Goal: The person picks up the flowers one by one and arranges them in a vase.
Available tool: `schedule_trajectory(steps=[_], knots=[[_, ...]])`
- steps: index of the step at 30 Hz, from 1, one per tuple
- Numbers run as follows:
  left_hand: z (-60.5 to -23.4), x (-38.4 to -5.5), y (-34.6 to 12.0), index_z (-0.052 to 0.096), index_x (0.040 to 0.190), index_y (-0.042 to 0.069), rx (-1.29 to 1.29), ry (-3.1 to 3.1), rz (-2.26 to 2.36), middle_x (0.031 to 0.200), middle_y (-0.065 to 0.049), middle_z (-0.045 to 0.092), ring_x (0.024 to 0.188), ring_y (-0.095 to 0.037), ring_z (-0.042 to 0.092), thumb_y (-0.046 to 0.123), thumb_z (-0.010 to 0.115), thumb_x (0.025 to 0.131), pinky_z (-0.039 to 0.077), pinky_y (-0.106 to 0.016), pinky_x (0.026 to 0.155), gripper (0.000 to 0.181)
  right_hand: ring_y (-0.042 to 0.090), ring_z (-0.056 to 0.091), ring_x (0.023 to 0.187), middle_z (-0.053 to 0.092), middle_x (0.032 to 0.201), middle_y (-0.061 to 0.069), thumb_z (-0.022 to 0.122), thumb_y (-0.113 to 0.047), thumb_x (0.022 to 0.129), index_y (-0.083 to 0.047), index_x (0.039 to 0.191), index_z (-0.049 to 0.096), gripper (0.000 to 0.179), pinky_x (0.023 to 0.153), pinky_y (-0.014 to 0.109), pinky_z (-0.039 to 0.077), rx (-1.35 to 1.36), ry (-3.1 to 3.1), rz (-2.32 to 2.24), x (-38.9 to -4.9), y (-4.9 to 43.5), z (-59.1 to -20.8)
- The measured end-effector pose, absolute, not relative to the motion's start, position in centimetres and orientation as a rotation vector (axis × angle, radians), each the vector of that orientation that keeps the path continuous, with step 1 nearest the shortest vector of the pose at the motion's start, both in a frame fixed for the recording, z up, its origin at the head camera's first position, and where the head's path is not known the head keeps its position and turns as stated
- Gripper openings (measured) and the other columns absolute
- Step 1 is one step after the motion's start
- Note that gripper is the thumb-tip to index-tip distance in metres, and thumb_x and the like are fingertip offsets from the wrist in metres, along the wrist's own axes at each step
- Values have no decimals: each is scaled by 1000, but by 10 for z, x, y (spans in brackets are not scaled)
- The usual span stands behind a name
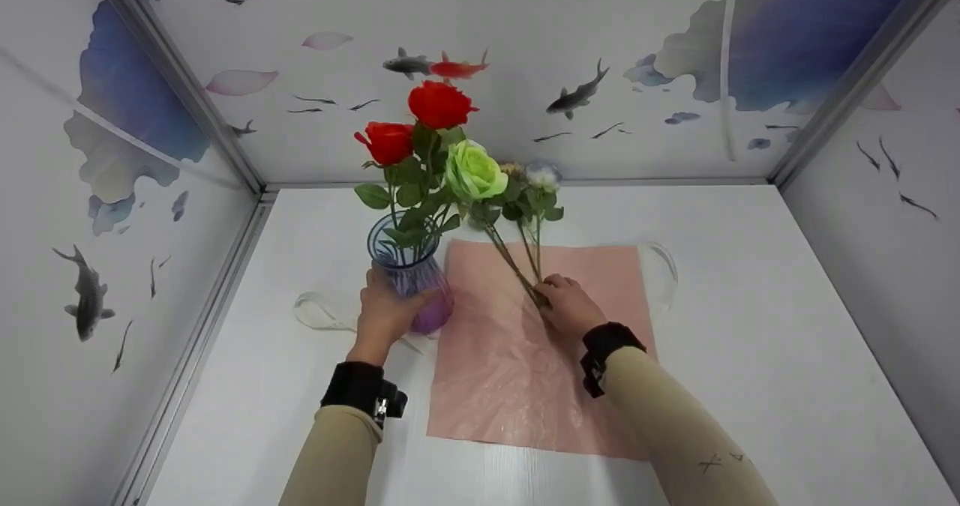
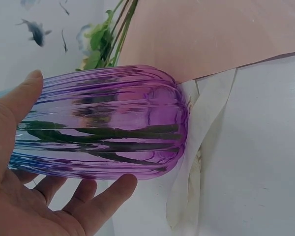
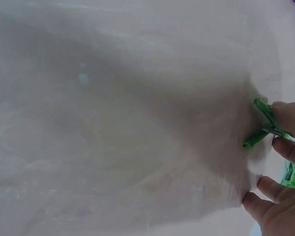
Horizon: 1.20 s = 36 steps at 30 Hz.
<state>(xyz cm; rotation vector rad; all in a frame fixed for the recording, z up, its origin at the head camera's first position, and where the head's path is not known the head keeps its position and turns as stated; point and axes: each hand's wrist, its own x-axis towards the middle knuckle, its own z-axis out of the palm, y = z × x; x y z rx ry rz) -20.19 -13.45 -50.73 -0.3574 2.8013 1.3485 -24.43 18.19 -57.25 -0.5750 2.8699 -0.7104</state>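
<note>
My left hand [image 1: 384, 312] holds a ribbed glass vase [image 2: 123, 113], blue at the rim and purple at the base, thumb on one side and fingers on the other. Two red roses [image 1: 441, 105] rise from its mouth, and dark stems show through the glass. My right hand [image 1: 571, 307] pinches green flower stems [image 3: 266, 112] near their cut ends, over a pink sheet [image 1: 495, 371]. Those stems slant up toward a light green rose [image 1: 476, 172] and a pale bluish-white flower [image 1: 542, 176]. Leaves overlap there, hiding where some stems lead.
White loop straps [image 1: 322, 312] extend from both sides of the pink sheet, one close by the vase base. The white table [image 1: 750, 386] meets printed walls [image 1: 517, 11] at the back and sides.
</note>
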Motion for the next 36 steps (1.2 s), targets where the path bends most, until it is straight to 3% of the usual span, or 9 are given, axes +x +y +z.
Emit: schedule_trajectory(steps=[4, 8, 13, 16, 24, 36], knots=[[-507, -202, -134, 16, 159, -2, -364, 2795, 1371, 154, -25, 35, 141, -48, 35, 45, 82, 80, 37, -62, 111, 113, 34, 65, 107, 62, 119, 17, 65, -9, 100, 1, 118, 69, 21, 94, 48, 53, -467, 2919, -813, -245, 182, -572], [-507, -202, -134, 16, 158, -3, -364, 2796, 1369, 153, -25, 36, 141, -48, 35, 45, 82, 80, 37, -61, 112, 113, 33, 66, 97, 63, 106, 15, 67, -7, 98, 2, 110, 71, 15, 88, 47, 54, -352, 2977, -892, -243, 184, -572], [-507, -202, -134, 18, 158, -2, -370, 2796, 1378, 152, -24, 37, 139, -47, 36, 45, 83, 79, 37, -61, 112, 113, 37, 62, 98, 66, 101, 17, 65, -3, 97, 1, 104, 72, 10, 93, 53, 48, -251, 3032, -885, -244, 185, -568], [-506, -202, -133, 18, 158, -2, -372, 2792, 1382, 153, -24, 37, 139, -46, 36, 44, 83, 79, 37, -61, 111, 112, 36, 60, 101, 67, 105, 18, 64, -2, 98, 2, 109, 68, 13, 92, 52, 48, -139, 2981, -981, -246, 188, -568], [-505, -202, -133, 17, 158, -2, -364, 2798, 1368, 153, -25, 36, 140, -48, 36, 45, 82, 80, 38, -62, 111, 112, 34, 63, 101, 64, 114, 22, 55, -4, 103, 3, 139, 55, 36, 88, 49, 52, 9, 2882, -1114, -246, 202, -568], [-508, -202, -135, 16, 159, -1, -366, 2789, 1379, 153, -24, 35, 140, -48, 36, 47, 82, 79, 37, -62, 111, 114, 35, 63, 97, 65, 109, 21, 59, 3, 98, 2, 133, 60, 35, 85, 50, 51, -162, 2992, -1026, -231, 232, -561]])
